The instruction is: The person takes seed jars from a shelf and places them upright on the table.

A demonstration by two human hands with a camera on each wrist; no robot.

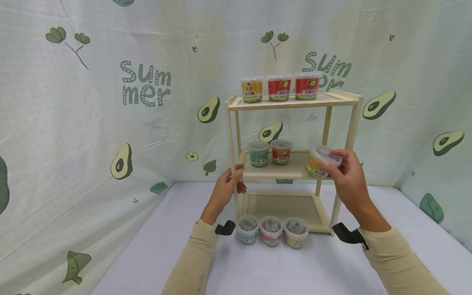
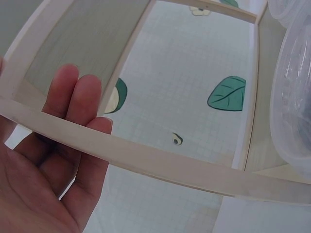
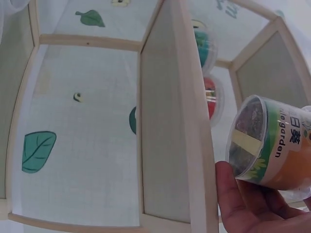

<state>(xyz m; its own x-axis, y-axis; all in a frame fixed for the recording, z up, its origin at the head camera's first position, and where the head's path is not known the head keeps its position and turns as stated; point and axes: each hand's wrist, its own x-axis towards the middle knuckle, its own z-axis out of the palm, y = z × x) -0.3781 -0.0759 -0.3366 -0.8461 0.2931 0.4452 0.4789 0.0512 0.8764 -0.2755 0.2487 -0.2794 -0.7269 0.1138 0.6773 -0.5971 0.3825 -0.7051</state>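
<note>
My right hand (image 1: 350, 178) holds a yellow plastic cup (image 1: 315, 164) with a clear lid, tilted, at the right end of the middle tier (image 1: 265, 171) of a wooden shelf rack. In the right wrist view the label and clear base of this yellow cup (image 3: 284, 141) show beside the tier's edge. My left hand (image 1: 221, 190) grips the rack's left front post (image 1: 230, 139). The left wrist view shows fingers curled round that wooden post (image 2: 165, 160). A teal cup (image 1: 258, 156) and a red cup (image 1: 281, 153) stand upright on the middle tier's left part.
On the top tier (image 1: 295, 103) stand a yellow cup (image 1: 252, 90) and two red cups, one in the middle (image 1: 279, 88). Blue (image 1: 248, 234), pink (image 1: 271, 237) and yellowish (image 1: 295, 238) lidded cups stand on the white table (image 1: 155, 254) before the bottom tier (image 1: 284, 209). Patterned cloth (image 1: 155, 123) hangs behind.
</note>
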